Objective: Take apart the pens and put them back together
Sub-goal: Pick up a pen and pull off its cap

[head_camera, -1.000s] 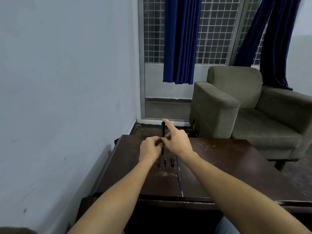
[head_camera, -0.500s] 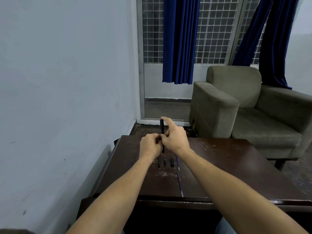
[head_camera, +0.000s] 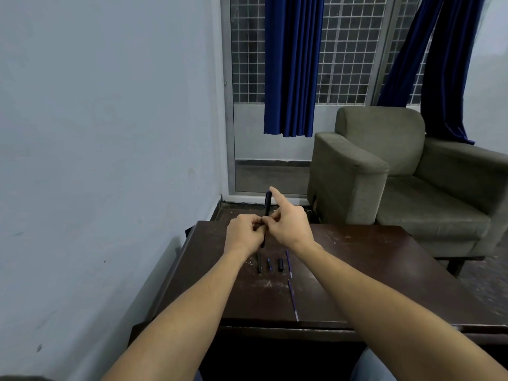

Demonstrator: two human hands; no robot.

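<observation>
both hands (head_camera: 270, 229) pinch upright pen (head_camera: 267, 206) (parts on table (head_camera: 384, 270)).

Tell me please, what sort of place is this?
Probably a plain sitting room in a home or small office. A grey-green armchair stands beyond a scuffed dark wooden table, and blue curtains hang over a window with a metal grille.

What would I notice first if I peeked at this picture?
First you'd see two hands meeting in the middle: the left hand and right hand both pinch a black pen held upright, the right forefinger sticking out. Just below them, short pen parts and thin refills lie on the dark wooden table. Behind, a bright blue curtain hangs left of a grey-green armchair.
</observation>
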